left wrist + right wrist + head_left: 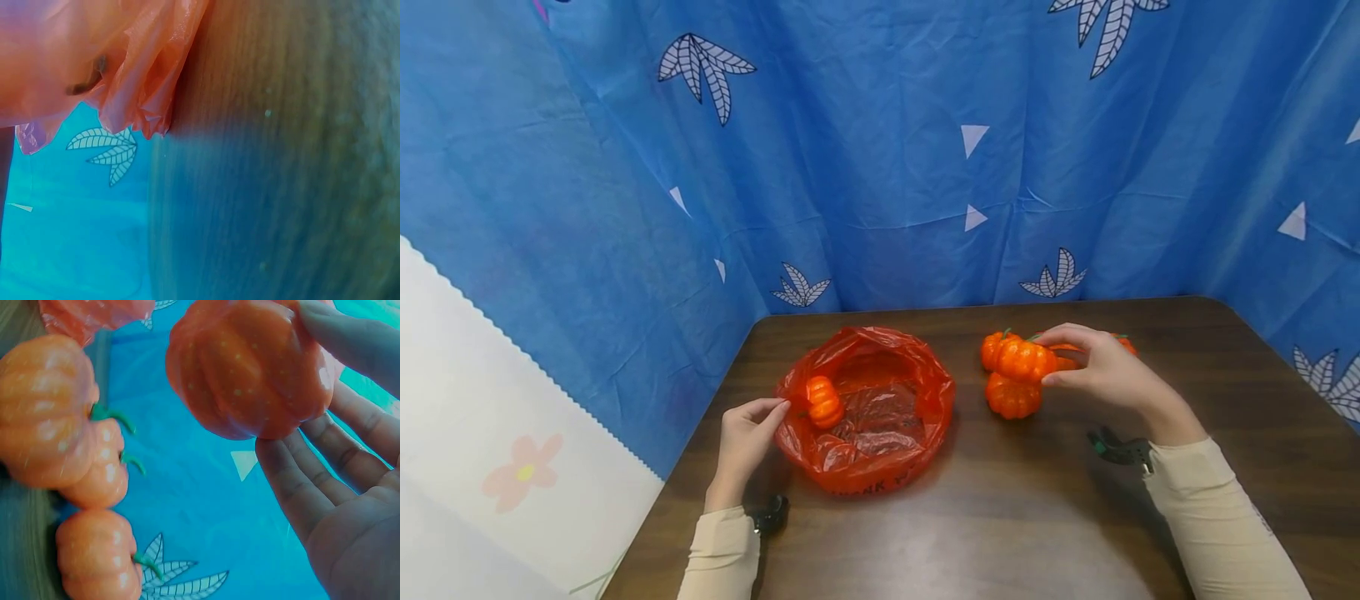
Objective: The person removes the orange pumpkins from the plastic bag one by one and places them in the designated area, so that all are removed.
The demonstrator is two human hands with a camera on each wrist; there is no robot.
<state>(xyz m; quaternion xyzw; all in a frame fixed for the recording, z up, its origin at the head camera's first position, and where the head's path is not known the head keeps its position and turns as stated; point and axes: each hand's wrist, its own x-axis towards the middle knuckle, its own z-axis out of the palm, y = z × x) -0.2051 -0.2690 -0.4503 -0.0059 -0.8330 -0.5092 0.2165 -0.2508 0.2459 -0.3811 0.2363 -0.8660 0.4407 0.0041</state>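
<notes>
My left hand [747, 442] pinches the left rim of a red plastic bag [880, 482], which stands on the table with its mouth wide. Inside, against the bag's left wall, sits a small orange toy pumpkin [824, 402]. The left wrist view shows the bag's crinkled side [147, 69] but not the hand. My right hand [1101, 371] grips another orange pumpkin [1026, 360] between thumb and fingers, raised over the others. In the right wrist view the held pumpkin [244, 369] hides part of the fingers.
Several orange pumpkins with green stems lie around and behind the right hand, one of them a front pumpkin [1013, 397]. A blue patterned curtain [910, 167] hangs behind the brown table [925, 542]. Black wrist straps [1122, 450] show below the hands.
</notes>
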